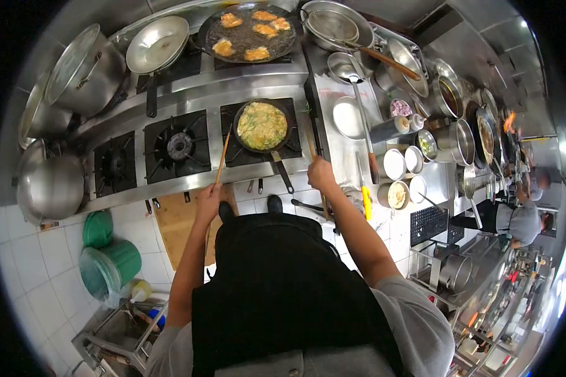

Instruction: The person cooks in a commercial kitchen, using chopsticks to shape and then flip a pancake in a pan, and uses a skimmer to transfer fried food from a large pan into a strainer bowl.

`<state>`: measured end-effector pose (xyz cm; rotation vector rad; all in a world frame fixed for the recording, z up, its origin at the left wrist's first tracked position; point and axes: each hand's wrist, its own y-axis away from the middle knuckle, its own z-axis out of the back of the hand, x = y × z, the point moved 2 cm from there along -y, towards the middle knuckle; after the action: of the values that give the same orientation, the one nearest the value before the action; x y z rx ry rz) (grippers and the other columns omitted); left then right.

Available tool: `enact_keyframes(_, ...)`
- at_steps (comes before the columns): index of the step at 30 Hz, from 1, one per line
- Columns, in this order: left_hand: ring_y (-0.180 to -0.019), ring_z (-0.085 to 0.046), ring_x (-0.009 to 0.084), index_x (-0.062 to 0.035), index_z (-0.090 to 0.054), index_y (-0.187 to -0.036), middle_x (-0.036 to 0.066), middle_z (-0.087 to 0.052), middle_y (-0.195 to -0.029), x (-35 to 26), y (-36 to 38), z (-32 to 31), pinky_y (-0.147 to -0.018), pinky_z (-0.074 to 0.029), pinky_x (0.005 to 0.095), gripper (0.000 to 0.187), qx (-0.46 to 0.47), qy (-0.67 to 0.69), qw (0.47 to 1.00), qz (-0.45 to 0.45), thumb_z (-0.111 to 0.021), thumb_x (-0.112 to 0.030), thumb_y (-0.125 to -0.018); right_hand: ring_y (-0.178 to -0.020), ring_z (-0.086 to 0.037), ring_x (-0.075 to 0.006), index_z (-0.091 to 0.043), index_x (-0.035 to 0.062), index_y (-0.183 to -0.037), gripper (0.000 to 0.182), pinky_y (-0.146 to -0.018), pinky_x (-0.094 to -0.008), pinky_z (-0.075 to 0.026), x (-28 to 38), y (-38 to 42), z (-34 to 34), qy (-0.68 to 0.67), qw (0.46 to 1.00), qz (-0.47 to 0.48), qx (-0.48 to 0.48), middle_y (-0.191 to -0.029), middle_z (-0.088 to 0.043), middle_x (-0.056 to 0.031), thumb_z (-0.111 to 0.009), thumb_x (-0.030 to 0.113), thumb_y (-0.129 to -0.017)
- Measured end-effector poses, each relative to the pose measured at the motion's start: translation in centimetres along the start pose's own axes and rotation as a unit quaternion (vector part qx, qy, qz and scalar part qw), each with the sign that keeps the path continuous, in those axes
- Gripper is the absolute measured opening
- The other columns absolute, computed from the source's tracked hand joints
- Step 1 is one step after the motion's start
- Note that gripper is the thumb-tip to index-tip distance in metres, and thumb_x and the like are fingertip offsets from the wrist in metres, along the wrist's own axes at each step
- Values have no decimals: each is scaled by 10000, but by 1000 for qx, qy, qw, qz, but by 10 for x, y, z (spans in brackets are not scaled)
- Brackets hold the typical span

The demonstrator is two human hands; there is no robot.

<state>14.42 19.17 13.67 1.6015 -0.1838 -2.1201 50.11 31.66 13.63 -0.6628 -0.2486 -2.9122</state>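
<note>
My left hand [208,203] is closed round a thin wooden stick [224,154] at the stove's front edge, left of the small pan. My right hand [321,174] grips another long wooden stick [310,135] to the right of that pan. Between the two hands a small black frying pan [239,116] rests on the right front burner, its handle [282,173] pointing toward me and touched by neither hand. A yellow-green omelette [262,126] fills the pan. Behind it, pieces of golden fried food [256,54] lie in oil in a large flat pan [215,36].
Steel pots [87,69] stand on the left. Bowls [348,118], a squeeze bottle [390,129] and a yellow-handled tool [366,202] are on the right counter. A green bucket [122,262] sits on the floor at left. Another person [516,221] stands far right.
</note>
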Motion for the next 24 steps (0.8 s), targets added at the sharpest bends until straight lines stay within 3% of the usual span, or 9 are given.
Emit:
enact_keyframes(6,-589,-441,183,50,-591,-926,123,-494,-634,-4,-4,3,-586,-399,337,382,20,-90,996,-9,-528,-326,-937,-726,-619,-476,-573,-75,-794,181,-692,-501,-513,-4,-30,12,-55,998,-24,-5,-732,-608,-315,-506,92,-776)
enact_keyframes(8,-592,-444,188,49,-590,-927,122,-490,-636,-5,-1,6,-584,-399,345,375,22,-90,995,-26,-518,-319,-942,-747,-617,-479,-559,-83,-800,186,-687,-503,-512,-9,-31,7,-67,986,-118,-98,-763,-605,-331,-505,93,-769)
enact_keyframes(10,-589,-457,205,48,-592,-942,131,-499,-638,-3,-1,7,-585,-402,353,359,27,-82,996,-28,-515,-303,-942,-756,-614,-475,-551,-79,-799,180,-682,-509,-507,14,-16,15,-62,989,-59,-123,-790,-602,-341,-497,92,-780)
enact_keyframes(12,-585,-471,222,48,-593,-957,140,-509,-639,-6,3,11,-586,-405,360,344,29,-75,996,-28,-511,-286,-942,-852,-601,-493,-566,-66,-980,256,-767,-521,-492,29,-5,16,-99,983,-124,-93,-818,-605,-342,-472,112,-823)
enact_keyframes(14,-599,-513,272,35,-593,-1031,163,-544,-668,-24,8,12,-594,-412,372,303,40,-162,985,-51,-499,-237,-937,-851,-598,-493,-541,-43,-1080,293,-767,-523,-482,45,9,32,-49,996,-76,-28,-823,-596,-351,-471,114,-843)
enact_keyframes(16,-607,-532,273,0,-610,-1068,164,-554,-673,-28,6,10,-601,-428,387,296,32,-176,981,-80,-499,-241,-936,-849,-599,-479,-546,-35,-1099,287,-761,-516,-475,45,20,41,-172,976,-114,-65,-834,-589,-354,-463,111,-866)
enact_keyframes(17,-615,-551,275,-36,-626,-1105,166,-564,-678,-30,4,9,-609,-444,402,298,27,-191,975,-110,-500,-246,-935,-729,-605,-448,-557,-76,-1031,265,-649,-517,-485,39,23,39,-130,981,-34,-137,-750,-594,-310,-470,69,-827)
enact_keyframes(20,-716,-601,359,-57,-602,-1173,218,-610,-783,-48,-2,8,-654,-463,452,314,-9,-249,942,-227,-500,-224,-927,-754,-606,-442,-567,-46,-1043,258,-649,-517,-484,16,28,43,-88,988,64,-112,-790,-597,-316,-480,87,-839)
enact_keyframes(24,-829,-610,411,-79,-582,-1196,224,-619,-897,-100,-10,7,-721,-479,492,316,18,-389,898,-204,-481,-161,-908,-746,-616,-431,-586,17,-967,178,-639,-495,-501,26,22,91,21,996,30,-83,-791,-605,-261,-499,123,-853)
